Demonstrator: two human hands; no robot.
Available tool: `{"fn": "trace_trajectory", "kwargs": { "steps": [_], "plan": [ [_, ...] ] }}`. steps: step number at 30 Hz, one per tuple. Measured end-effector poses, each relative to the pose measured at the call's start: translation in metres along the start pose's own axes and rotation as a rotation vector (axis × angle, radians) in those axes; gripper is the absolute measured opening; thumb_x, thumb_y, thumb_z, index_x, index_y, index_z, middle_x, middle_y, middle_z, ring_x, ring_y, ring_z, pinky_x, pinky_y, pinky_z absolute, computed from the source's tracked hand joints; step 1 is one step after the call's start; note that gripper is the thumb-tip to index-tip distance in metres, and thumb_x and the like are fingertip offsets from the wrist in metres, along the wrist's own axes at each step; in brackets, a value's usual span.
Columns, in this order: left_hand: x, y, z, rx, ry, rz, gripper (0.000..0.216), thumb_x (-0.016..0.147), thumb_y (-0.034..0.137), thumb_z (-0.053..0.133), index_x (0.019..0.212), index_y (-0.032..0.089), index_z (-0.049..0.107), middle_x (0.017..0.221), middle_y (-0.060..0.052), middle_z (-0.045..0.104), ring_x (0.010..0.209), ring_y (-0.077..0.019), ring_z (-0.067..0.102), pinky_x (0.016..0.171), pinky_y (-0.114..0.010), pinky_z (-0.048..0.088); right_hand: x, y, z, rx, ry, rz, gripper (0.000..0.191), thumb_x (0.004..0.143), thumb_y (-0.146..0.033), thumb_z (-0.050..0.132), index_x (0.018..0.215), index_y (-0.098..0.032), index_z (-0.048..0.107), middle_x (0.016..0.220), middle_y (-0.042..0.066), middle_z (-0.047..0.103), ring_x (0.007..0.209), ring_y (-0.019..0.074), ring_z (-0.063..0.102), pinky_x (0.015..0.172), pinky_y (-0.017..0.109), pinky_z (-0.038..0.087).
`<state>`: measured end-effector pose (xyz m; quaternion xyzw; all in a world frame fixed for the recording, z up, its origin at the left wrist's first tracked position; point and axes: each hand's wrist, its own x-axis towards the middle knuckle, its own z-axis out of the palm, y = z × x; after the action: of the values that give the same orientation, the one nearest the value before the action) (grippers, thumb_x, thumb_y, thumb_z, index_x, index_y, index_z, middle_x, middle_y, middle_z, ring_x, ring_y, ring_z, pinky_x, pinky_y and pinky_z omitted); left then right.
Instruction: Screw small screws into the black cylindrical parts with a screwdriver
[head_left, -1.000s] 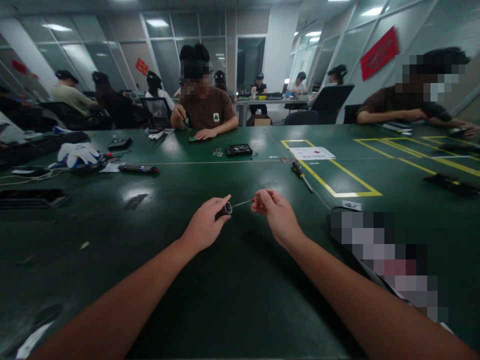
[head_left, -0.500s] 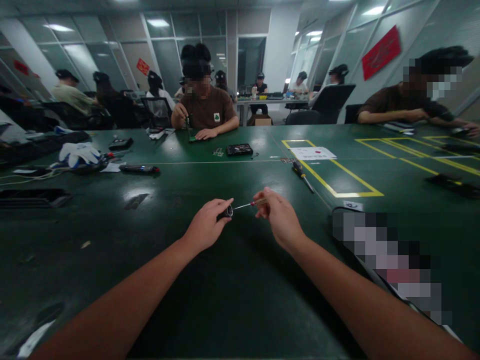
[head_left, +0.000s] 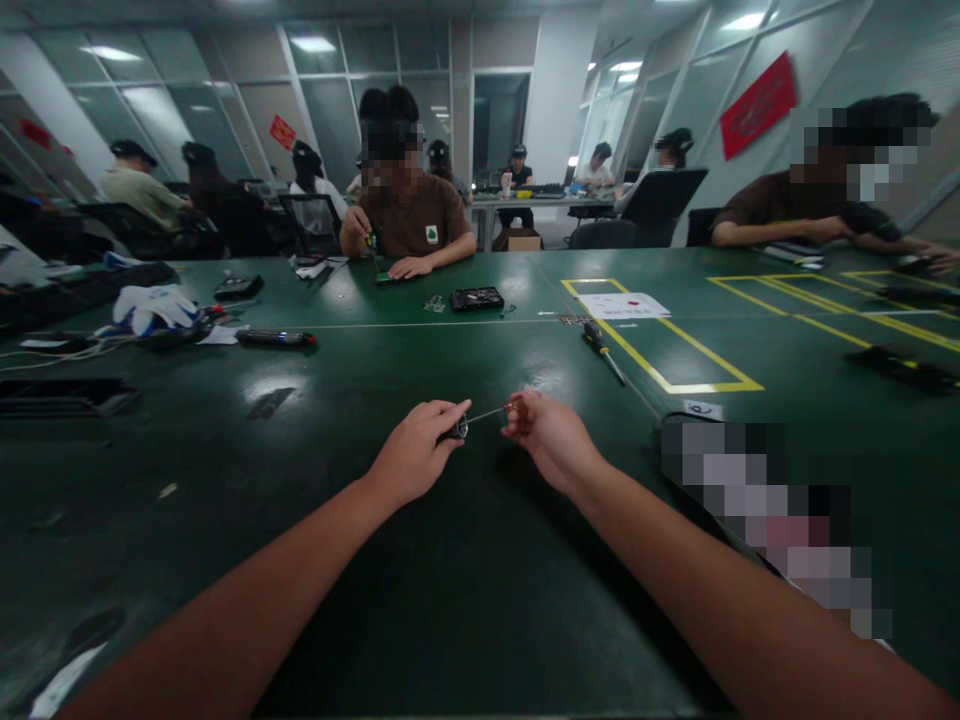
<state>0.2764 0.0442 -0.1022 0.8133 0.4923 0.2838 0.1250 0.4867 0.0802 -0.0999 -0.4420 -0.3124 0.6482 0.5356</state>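
My left hand (head_left: 412, 455) is closed round a small dark cylindrical part (head_left: 459, 428), whose ringed end faces right. Most of that part is hidden by the fingers. My right hand (head_left: 551, 435) grips a thin screwdriver (head_left: 491, 412) by its reddish handle, which the fingers largely cover. The slim metal shaft points left, its tip at or very near the end of the dark part; I cannot tell whether it is inside. Both hands are just above the green table (head_left: 450, 600).
A yellow-and-black screwdriver (head_left: 602, 350) lies beyond my right hand, near yellow tape and a paper sheet (head_left: 624, 305). An opened black device (head_left: 477, 299) sits further back. White gloves (head_left: 156, 310) and a dark pen-shaped tool (head_left: 277, 338) lie left. A person (head_left: 412, 220) works opposite.
My right hand has turned, and its fingers now cover more of the screwdriver's handle. The left hand keeps its hold on the dark part. The whole view has shifted slightly.
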Motion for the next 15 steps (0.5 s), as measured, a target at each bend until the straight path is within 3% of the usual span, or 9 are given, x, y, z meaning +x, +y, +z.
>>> {"fn": "trace_trajectory", "kwargs": {
  "steps": [1,3,8,15],
  "plan": [
    [0.0008,-0.0002,-0.0002,0.011,0.013,0.019,0.056,0.095,0.012,0.060,0.149,0.020,0.051,0.132,-0.008,0.064,0.120,-0.0231,0.057,0.106,-0.043,0.048,0.0020,-0.0015,-0.0007,0.041,0.013,0.110,0.028,0.098,-0.029,0.055,0.073,-0.020,0.062,0.059,-0.001,0.055,0.052,0.0135,0.048,0.063,0.033,0.051],
    [0.0023,-0.0009,-0.0006,0.029,0.028,0.038,0.055,0.096,0.012,0.060,0.150,0.020,0.050,0.133,-0.008,0.063,0.120,-0.0228,0.056,0.107,-0.042,0.047,0.0051,-0.0050,-0.0016,0.080,0.022,0.177,0.034,0.101,-0.025,0.047,0.069,-0.021,0.058,0.054,-0.002,0.048,0.047,0.0129,0.042,0.058,0.032,0.049],
    [0.0026,-0.0004,-0.0027,-0.001,0.000,-0.010,0.054,0.096,0.013,0.060,0.149,0.021,0.052,0.132,-0.007,0.064,0.122,-0.0222,0.056,0.108,-0.042,0.047,0.0055,-0.0086,-0.0020,0.133,0.081,0.034,0.034,0.102,-0.022,0.046,0.072,-0.019,0.060,0.059,-0.002,0.052,0.051,0.0114,0.045,0.059,0.028,0.050],
    [0.0006,0.0030,-0.0080,-0.031,0.017,-0.106,0.048,0.098,0.021,0.061,0.145,0.021,0.054,0.135,-0.006,0.063,0.125,-0.0230,0.057,0.110,-0.044,0.047,0.0060,-0.0025,-0.0051,0.076,0.175,-0.186,0.021,0.095,-0.031,0.061,0.077,-0.022,0.064,0.066,-0.001,0.060,0.059,0.0131,0.055,0.060,0.027,0.052]
  ]
}}
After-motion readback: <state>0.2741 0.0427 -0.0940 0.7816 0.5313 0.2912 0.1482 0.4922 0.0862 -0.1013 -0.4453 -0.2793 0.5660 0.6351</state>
